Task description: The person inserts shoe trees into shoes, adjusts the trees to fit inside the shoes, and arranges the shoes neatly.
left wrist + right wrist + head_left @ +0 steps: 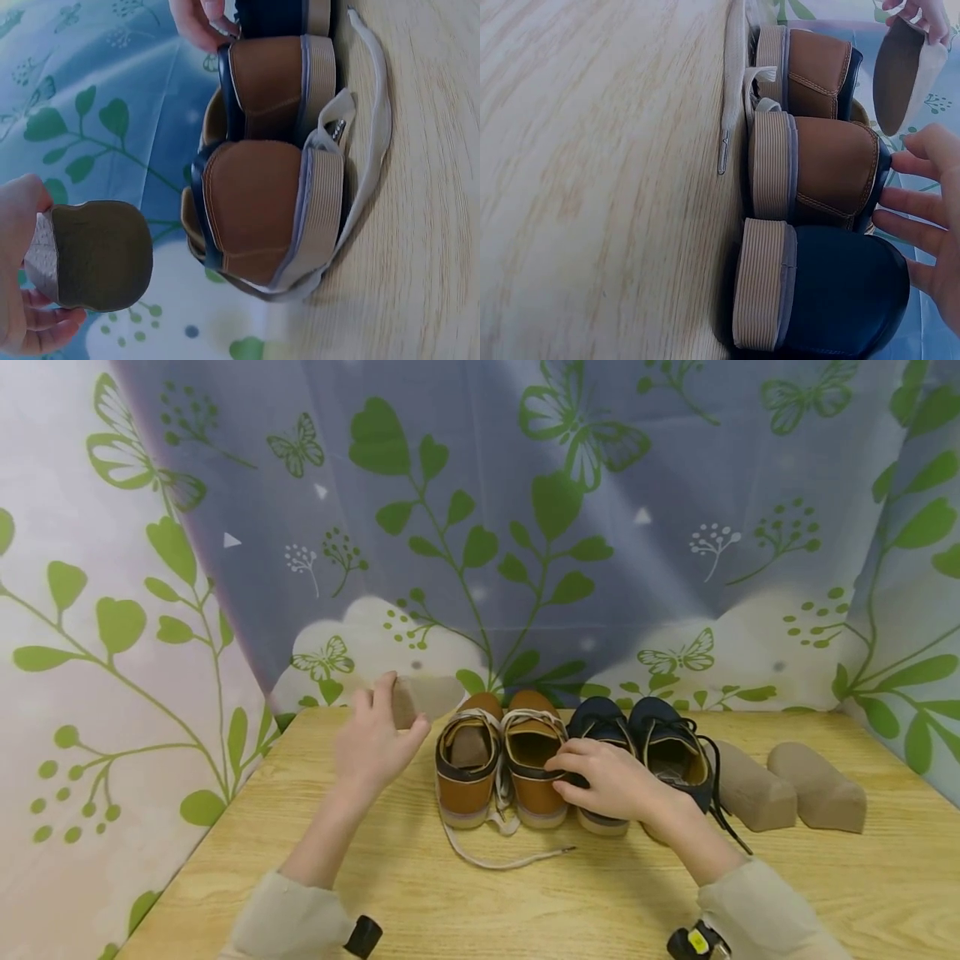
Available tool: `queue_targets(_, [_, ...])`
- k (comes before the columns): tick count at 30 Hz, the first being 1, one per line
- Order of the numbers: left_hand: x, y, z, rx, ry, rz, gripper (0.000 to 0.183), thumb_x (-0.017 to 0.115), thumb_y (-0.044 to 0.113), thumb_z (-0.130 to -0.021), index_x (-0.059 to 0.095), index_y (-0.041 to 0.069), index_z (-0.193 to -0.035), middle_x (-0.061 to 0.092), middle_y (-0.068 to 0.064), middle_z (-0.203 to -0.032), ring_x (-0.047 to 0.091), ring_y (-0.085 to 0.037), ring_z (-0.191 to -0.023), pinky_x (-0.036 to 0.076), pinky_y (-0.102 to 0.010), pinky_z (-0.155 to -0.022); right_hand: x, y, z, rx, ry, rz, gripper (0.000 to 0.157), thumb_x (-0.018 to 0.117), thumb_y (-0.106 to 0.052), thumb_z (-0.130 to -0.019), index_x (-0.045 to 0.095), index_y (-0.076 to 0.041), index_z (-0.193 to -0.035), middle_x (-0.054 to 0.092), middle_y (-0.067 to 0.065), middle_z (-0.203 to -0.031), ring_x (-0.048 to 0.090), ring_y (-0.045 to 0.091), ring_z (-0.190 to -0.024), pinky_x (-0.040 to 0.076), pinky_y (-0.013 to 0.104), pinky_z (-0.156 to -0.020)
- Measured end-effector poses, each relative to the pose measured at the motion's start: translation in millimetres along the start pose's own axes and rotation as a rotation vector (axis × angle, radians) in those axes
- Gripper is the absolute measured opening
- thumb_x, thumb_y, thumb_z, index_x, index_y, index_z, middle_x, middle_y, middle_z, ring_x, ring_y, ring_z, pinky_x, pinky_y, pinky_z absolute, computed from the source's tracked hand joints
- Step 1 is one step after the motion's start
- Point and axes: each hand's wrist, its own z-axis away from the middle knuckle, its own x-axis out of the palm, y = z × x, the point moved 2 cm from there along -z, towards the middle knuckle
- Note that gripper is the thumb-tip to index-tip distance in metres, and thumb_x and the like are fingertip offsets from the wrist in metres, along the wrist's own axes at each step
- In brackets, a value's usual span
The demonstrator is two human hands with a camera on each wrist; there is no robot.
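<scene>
Beige sleeves (288,918), pale lace (498,867) before brown shoes (467,795), navy shoes (600,718) alongside.

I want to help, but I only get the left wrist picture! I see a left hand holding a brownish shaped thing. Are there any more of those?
Observer: Yes! The head view shows two more moulded inserts lying on the table, over on the right.
Operator: Ooh! I only see a bit of one dark shoe. Is it alone?
Observer: No, there are two navy shoes, standing side by side.
Operator: And I just see the backs of the brown shoes. What's on top of them?
Observer: Pale laces run across the tops of both.
</scene>
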Motion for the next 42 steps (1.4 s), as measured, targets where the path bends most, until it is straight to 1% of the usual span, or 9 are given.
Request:
queue_targets(4, [1.7, 7.8, 2.2, 0.037, 0.005, -0.011, 0.071, 0.055, 0.046, -0.082, 0.032, 0.013, -0.141, 0.044, -0.018, -0.104, 0.048, -0.025, -0.059, 0.037, -0.031, -0.042, 1.3, 0, 1, 0.015, -0.021, -0.020, 0.025, 0.060, -0.024, -0.090, 0.066, -0.012, -0.111, 0.058, 0.002, -0.103, 0.058, 0.018, -0.089, 0.048, 0.036, -0.074])
queue_targets(7, [3.3, 12.8, 4.6, 0.059, 0.008, -0.006, 0.069, 0.056, 0.045, -0.081, 0.034, 0.014, -0.138, 0.044, -0.017, -0.103, 0.048, -0.025, -0.058, 0.037, -0.030, -0.041, 2.1, 0, 2, 0.025, -0.033, -0.035, 0.025, 0.060, -0.023, -0.090, 0.065, -0.010, -0.111, 0.057, 0.003, -0.105, 0.057, 0.019, -0.091, 0.048, 0.037, -0.075])
queue_targets(10, [4.1, 17.8, 7.0, 0.087, 0.027, -0.008, 0.069, 0.057, 0.044, -0.079, 0.036, 0.013, -0.137, 0.043, -0.017, -0.102, 0.047, -0.024, -0.057, 0.035, -0.029, -0.039, 2.1, 0, 2, 0.031, -0.030, -0.024, 0.025, 0.060, -0.023, -0.089, 0.065, -0.009, -0.110, 0.057, 0.004, -0.106, 0.058, 0.020, -0.093, 0.048, 0.037, -0.076])
queue_targets(16, [5.9, 28.6, 11.2, 0.158, 0.066, -0.007, 0.067, 0.058, 0.040, -0.078, 0.041, 0.010, -0.135, 0.044, -0.015, -0.094, 0.039, -0.020, -0.051, 0.030, -0.028, -0.038, 2.3, 2, 3, 0.046, -0.024, 0.000, 0.025, 0.060, -0.023, -0.089, 0.065, -0.010, -0.110, 0.057, 0.004, -0.107, 0.058, 0.020, -0.093, 0.048, 0.037, -0.076])
queue_targets(20, [6.4, 36.2, 14.1, 0.200, 0.097, 0.012, 0.064, 0.058, 0.037, -0.078, 0.043, 0.008, -0.133, 0.045, -0.016, -0.094, 0.040, -0.019, -0.051, 0.031, -0.028, -0.037, 2.3, 3, 4, 0.057, -0.014, 0.013, 0.025, 0.061, -0.023, -0.089, 0.065, -0.011, -0.110, 0.057, 0.005, -0.107, 0.058, 0.020, -0.092, 0.048, 0.037, -0.075])
queue_targets(23, [7.9, 41.6, 17.0, 0.221, 0.104, 0.016, 0.062, 0.057, 0.036, -0.077, 0.044, 0.009, -0.132, 0.046, -0.015, -0.094, 0.042, -0.020, -0.052, 0.031, -0.028, -0.037, 2.2, 3, 4, 0.060, -0.007, 0.021, 0.025, 0.061, -0.024, -0.089, 0.065, -0.010, -0.110, 0.058, 0.005, -0.107, 0.058, 0.020, -0.092, 0.049, 0.037, -0.075])
queue_targets(27, [11.3, 47.0, 21.0, 0.238, 0.084, 0.019, 0.062, 0.055, 0.037, -0.078, 0.044, 0.010, -0.133, 0.046, -0.015, -0.095, 0.042, -0.020, -0.053, 0.032, -0.028, -0.038, 2.3, 4, 5, 0.058, -0.008, 0.013, 0.025, 0.061, -0.024, -0.089, 0.065, -0.010, -0.109, 0.058, 0.004, -0.107, 0.058, 0.020, -0.093, 0.049, 0.037, -0.075])
queue_targets(32, [14.3, 51.2, 24.7, 0.235, 0.054, 0.039, 0.062, 0.054, 0.037, -0.078, 0.043, 0.011, -0.134, 0.045, -0.013, -0.095, 0.042, -0.018, -0.053, 0.033, -0.028, -0.039, 2.3, 5, 4, 0.050, -0.017, 0.000, 0.024, 0.060, -0.024, -0.090, 0.065, -0.010, -0.109, 0.058, 0.004, -0.107, 0.058, 0.020, -0.095, 0.048, 0.038, -0.077])
queue_targets(42, [12.6, 62.6, 27.4, 0.257, 0.039, 0.042, 0.061, 0.051, 0.040, -0.076, 0.046, 0.012, -0.130, 0.046, -0.010, -0.092, 0.044, -0.018, -0.056, 0.034, -0.028, -0.041, 1.2, 9, 4, 0.059, -0.029, -0.031, 0.024, 0.060, -0.024, -0.090, 0.066, -0.011, -0.109, 0.059, 0.003, -0.109, 0.058, 0.021, -0.098, 0.048, 0.039, -0.081])
